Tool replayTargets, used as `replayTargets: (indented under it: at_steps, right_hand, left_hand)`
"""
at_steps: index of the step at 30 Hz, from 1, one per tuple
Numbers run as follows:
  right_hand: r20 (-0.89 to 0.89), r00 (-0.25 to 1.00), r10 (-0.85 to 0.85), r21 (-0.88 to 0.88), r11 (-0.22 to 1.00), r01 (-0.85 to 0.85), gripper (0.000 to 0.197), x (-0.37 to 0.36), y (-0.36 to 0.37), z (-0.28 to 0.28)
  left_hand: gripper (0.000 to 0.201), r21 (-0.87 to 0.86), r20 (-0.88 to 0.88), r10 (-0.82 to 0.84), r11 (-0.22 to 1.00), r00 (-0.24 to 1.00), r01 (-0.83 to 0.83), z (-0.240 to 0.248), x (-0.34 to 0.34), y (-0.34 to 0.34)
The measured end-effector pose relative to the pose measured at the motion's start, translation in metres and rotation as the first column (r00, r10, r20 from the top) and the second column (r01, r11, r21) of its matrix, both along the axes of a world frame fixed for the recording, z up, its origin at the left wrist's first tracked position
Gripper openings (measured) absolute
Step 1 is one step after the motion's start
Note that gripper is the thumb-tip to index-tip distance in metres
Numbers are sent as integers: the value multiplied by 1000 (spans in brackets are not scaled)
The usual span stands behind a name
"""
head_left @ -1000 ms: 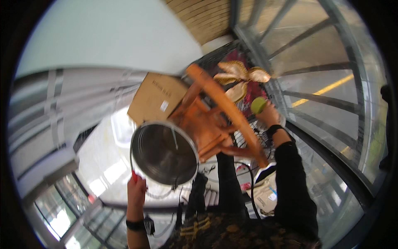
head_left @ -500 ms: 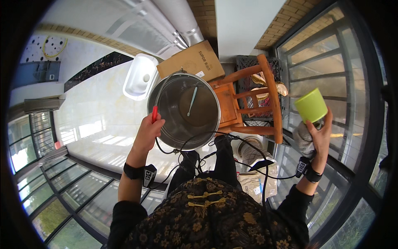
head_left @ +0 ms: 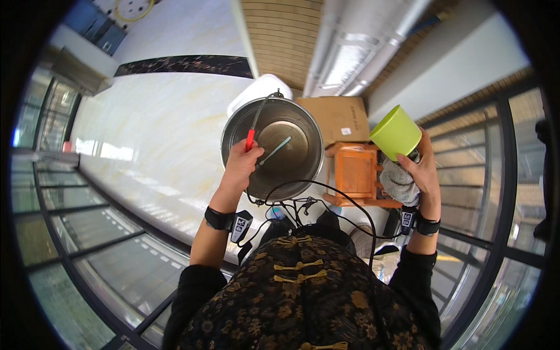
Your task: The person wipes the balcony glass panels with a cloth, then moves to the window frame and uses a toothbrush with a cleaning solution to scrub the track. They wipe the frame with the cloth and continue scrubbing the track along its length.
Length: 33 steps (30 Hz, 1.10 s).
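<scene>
At the centre of the frame, the left hand is closed on the red grip of the metal bucket. At right, the right hand, half curled, holds the green cup and grey cloth. Picking up seems done; setting down remains.

A steel bucket hangs left of a tilted green cup and grey cloth.

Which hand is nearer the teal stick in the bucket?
Left. The left hand, on the red grip, is just left of the teal stick; the right hand, holding the green cup, is well right of it, outside the bucket.
</scene>
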State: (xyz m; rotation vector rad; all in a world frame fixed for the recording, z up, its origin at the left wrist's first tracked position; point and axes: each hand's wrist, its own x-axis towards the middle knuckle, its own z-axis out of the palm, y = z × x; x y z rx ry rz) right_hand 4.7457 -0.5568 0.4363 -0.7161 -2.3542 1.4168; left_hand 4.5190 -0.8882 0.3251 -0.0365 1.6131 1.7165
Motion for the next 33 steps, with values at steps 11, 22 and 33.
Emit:
replayTargets:
  at_steps: [11,22,33]
  right_hand:
    - [20,987,157,-87,984,-154,74,-197,-40,-38]
    - [-102,957,273,-161,944,-287,78,-510,-14,-122]
    - [-84,956,283,-238,926,-295,86,-821,-56,-169]
  left_hand:
    - [18,-82,83,541,841,837,-536,-89,-137,-188]
    - [19,-139,98,910,413,402,-900,-99,-299,-363]
    - [18,-239,34,951,306,307,-921,-144,-543,-412]
